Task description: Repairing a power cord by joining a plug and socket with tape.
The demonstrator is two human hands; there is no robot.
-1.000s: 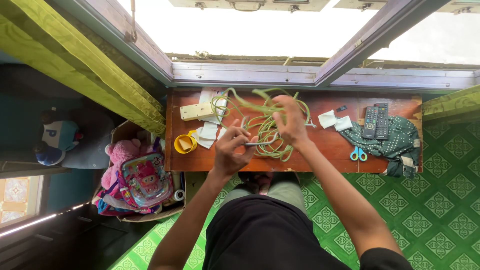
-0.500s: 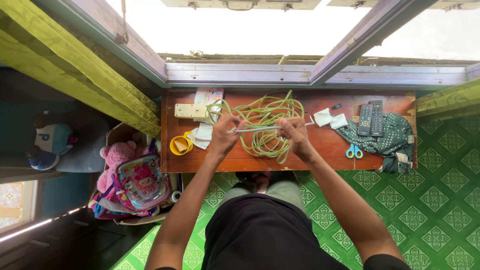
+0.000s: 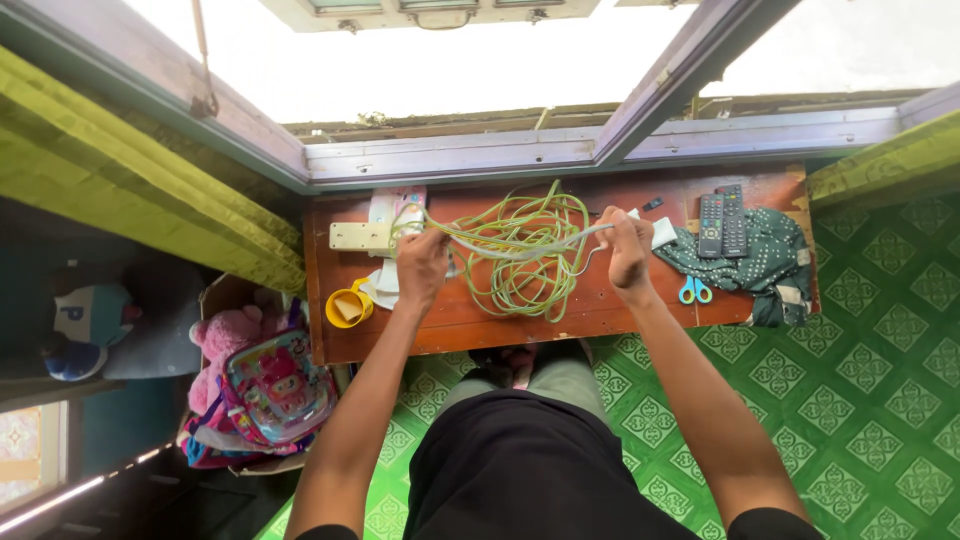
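— Stretching a pale strand between both hands: left hand (image 3: 422, 268) and right hand (image 3: 628, 246) each pinch it above the green cord (image 3: 525, 255) coiled mid-surface (image 3: 460, 330).

— Likely snag (loops overlap): pulling could tighten knots, or drag the scissors (image 3: 694, 291).

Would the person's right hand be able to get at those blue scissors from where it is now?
Probably yes. The scissors lie bare on the table just beside the right hand, nothing between them. But that hand is closed on the green cord and would likely need to let go first.
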